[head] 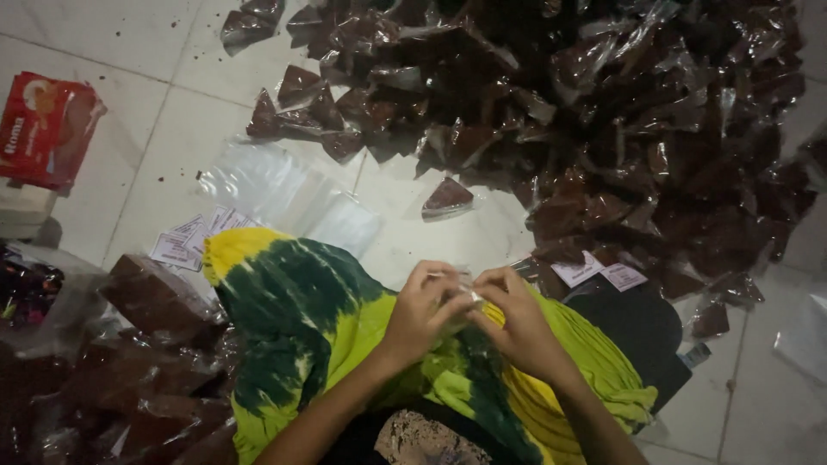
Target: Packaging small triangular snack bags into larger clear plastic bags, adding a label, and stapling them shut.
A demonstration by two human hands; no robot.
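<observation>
Left hand (419, 312) and right hand (515, 320) meet over the green-and-yellow cloth (297, 314), fingertips pinched together on what looks like a small clear plastic packet (463, 295). Beyond the cloth sprawls a heap of dark filled packets (620, 112); paper labels (188, 239) lie just left.

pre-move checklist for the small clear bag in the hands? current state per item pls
1. Both hands on the bag: left hand and right hand pinch the small clear bag between them. Ok.
2. Bag contents: hidden by the fingers. Cannot tell.
3. Bag mouth open or sealed: cannot tell.
4. Empty clear bags on the floor ahead: ok.
5. Paper labels beside the knee: ok.
6. Pile of filled brown packets ahead, apart from the hands: ok.
</observation>
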